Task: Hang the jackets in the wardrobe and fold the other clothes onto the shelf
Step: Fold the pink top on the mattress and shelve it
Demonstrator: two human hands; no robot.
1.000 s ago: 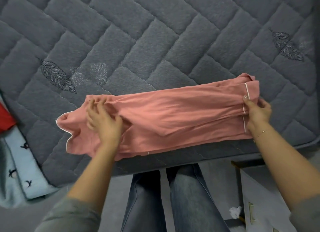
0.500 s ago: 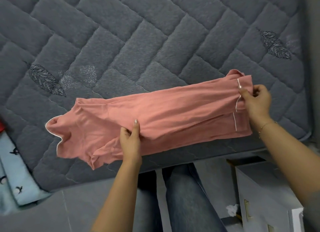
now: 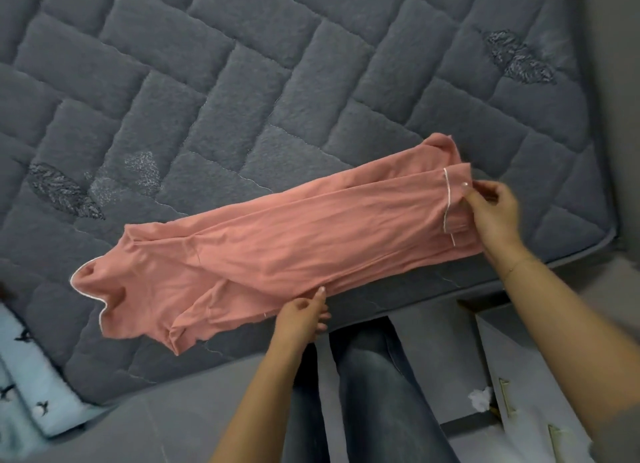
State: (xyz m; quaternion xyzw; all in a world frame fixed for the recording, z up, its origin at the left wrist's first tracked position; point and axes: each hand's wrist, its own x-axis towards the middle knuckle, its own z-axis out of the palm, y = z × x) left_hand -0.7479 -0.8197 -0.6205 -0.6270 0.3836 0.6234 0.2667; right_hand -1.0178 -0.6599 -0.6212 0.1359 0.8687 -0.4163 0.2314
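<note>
While the salmon-pink soft cotton garment with thin white piping [image 3: 277,255] lies stretched in a long narrow band across the near edge of the dark grey quilted mattress [image 3: 242,82], both hands are on it. It runs on a slant, low at the left and higher at the right, and honestly I can't tell if it's pyjama trousers or a top, since it's folded lengthwise and the layers hide each other.

The right hand [image 3: 491,213] pinches the right end of the band just past a white piping line, thumb on top with the nail showing; the other fingers curl behind the cloth so you only see bits of them. A thin bracelet [image 3: 516,267] sits on that wrist. The left hand [image 3: 303,315] grips the near bottom edge of the fabric about midway along, right at the mattress edge, and its fingertips are tucked under the cloth, so how deep they go is anyone's guess.

At the far left a light blue cloth with small dark bird shapes [image 3: 24,376] is cut off by the frame. Below are legs in grey-blue jeans [image 3: 363,393]. Bottom right there's a pale grey cabinet with brass handles [image 3: 540,410], partly behind the right forearm, and a small white crumpled thing [image 3: 479,398] next to it, too blurry to identify.
</note>
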